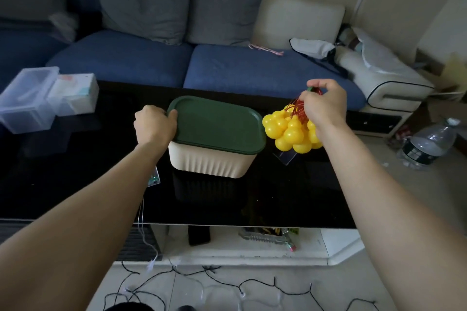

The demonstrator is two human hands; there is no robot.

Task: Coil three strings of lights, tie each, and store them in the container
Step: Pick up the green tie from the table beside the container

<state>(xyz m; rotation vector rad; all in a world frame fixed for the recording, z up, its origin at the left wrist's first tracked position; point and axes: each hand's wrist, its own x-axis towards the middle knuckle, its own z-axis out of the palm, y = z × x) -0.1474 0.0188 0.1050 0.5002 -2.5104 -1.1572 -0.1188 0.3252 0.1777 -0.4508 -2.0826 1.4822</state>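
A cream ribbed container point(212, 161) with a dark green lid point(217, 124) stands on the black glossy table point(75, 171). My left hand point(154, 126) grips the lid's left edge, thumb on top. To the right of the container, my right hand point(326, 103) pinches the red wires of a bunched string of yellow gourd-shaped lights point(290, 131), which hangs in the air just above the table. A black light string point(227, 283) lies tangled on the floor below. A thin clear wire point(142, 230) trails off the table's front edge.
Clear plastic boxes point(27, 98) sit at the table's far left, beside a white box point(75, 93). A blue sofa point(202, 68) with grey cushions runs behind the table. A large water bottle point(429, 144) stands on the floor at right. A small clear packet point(154, 178) lies by my left forearm.
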